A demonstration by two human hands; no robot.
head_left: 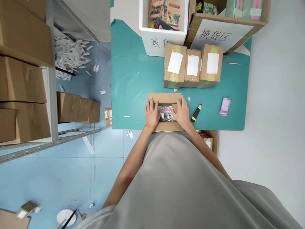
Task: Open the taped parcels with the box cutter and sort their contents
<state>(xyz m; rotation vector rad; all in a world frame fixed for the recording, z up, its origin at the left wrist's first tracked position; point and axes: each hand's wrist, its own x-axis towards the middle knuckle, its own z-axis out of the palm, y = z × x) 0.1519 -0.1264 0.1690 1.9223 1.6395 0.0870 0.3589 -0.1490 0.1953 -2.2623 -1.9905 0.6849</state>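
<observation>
An open cardboard box (164,97) lies on the teal table (133,86) at its near edge. Inside it I see a clear plastic-wrapped item with pink and green colours (166,113). My left hand (151,113) lies flat on the box's left flap, fingers stretched out. My right hand (182,112) rests on the right flap in the same way, fingers together and extended. Both hands press on the flaps and hold nothing.
A yellow-black utility knife (196,113) lies right of the box. Three sealed labelled boxes (193,66) stand behind it. A white foam bin (164,28) and a large carton with a sign (221,31) sit at the back. Shelves with cartons (23,79) stand left.
</observation>
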